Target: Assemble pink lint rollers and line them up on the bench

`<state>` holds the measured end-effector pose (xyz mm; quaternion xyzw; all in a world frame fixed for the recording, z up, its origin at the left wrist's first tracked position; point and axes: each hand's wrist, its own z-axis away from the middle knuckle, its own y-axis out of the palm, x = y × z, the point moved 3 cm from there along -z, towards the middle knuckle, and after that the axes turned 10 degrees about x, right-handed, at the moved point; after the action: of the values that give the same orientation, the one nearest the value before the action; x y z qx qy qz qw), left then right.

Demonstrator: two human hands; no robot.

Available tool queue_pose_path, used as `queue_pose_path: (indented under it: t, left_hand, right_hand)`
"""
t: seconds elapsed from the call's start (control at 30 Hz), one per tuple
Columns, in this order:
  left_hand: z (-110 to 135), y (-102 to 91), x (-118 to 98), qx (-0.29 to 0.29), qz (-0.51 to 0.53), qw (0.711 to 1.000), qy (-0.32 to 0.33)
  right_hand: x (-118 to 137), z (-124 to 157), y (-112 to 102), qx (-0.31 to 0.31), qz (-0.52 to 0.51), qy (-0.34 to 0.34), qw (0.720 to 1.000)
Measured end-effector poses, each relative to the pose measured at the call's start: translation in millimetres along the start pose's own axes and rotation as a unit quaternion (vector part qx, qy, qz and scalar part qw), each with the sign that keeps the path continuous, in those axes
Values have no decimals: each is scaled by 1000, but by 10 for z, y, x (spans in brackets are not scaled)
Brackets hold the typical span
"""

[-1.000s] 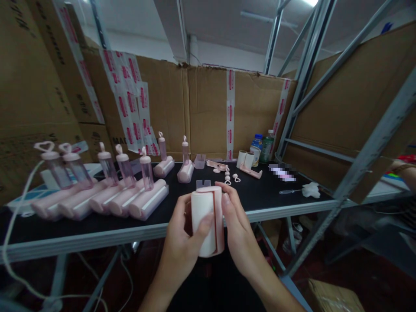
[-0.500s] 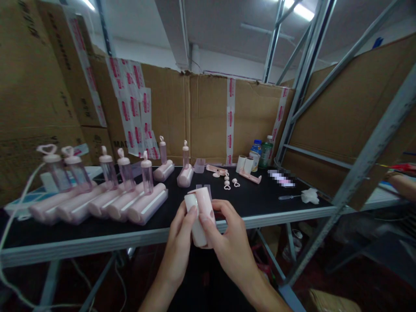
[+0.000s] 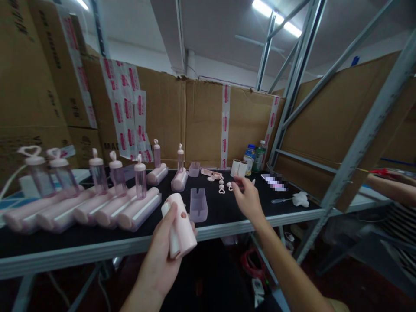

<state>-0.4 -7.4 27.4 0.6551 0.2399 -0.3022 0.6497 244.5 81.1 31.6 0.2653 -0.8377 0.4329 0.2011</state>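
My left hand (image 3: 162, 247) is closed round a pink cylindrical casing (image 3: 183, 229) with a white roll (image 3: 173, 240) along its side. They are tilted, above the table's front edge. Just behind them lies a translucent purple tray (image 3: 199, 208) with notched ends. My right hand (image 3: 247, 197) reaches over the table, thumb and fingers slightly apart, with nothing visible between them. Its fingertips are close to small pink heart-ringed caps (image 3: 222, 186) and in front of two upright white rolls (image 3: 239, 167). The hand partly hides the parts there.
At left stand several pink roller units (image 3: 139, 210) with clear, heart-ringed bottles upright on them. At the back are a small purple tray (image 3: 194, 169), a pink bracket (image 3: 210, 173) and two drink bottles (image 3: 255, 156). A screwdriver (image 3: 281, 200) and crumpled tissue (image 3: 300, 199) lie right. Another person's arm (image 3: 390, 187) shows at far right.
My right hand has let go of the pink casing and moved forward and right toward the small parts. My left hand alone holds the casing and roll, shifted left, uncovering the purple tray.
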Motion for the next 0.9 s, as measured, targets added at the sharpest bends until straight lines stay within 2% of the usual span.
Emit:
queue_pose_path:
  t: [0.13, 0.2, 0.3, 0.47, 0.6, 0.8, 0.9]
  left_hand:
    - [12, 3, -69, 12, 10, 1000, 6]
    - [18, 16, -85, 24, 11, 1000, 5]
    - [30, 24, -93, 25, 29, 999, 0]
    - [32, -14, -83, 48, 52, 997, -4]
    - [16, -58, -50, 74, 63, 995, -11]
    - [27, -36, -21, 98, 53, 994, -16]
    - [12, -30, -10, 93, 46, 995, -14]
  right_hand:
    - [-732, -883, -186, -23, 98, 70, 992]
    - [-946, -1219, -214, -14, 136, 76, 988]
    - [-1154, -1521, -148, 12, 174, 70, 982]
    - [-1369, -1653, 7, 41, 208, 56, 976]
    - [-1409, -1648, 26, 38, 219, 41, 974]
    - [-1200, -1611, 46, 9, 229, -11, 973]
    - [-1023, -1656, 191, 42, 232, -58, 970]
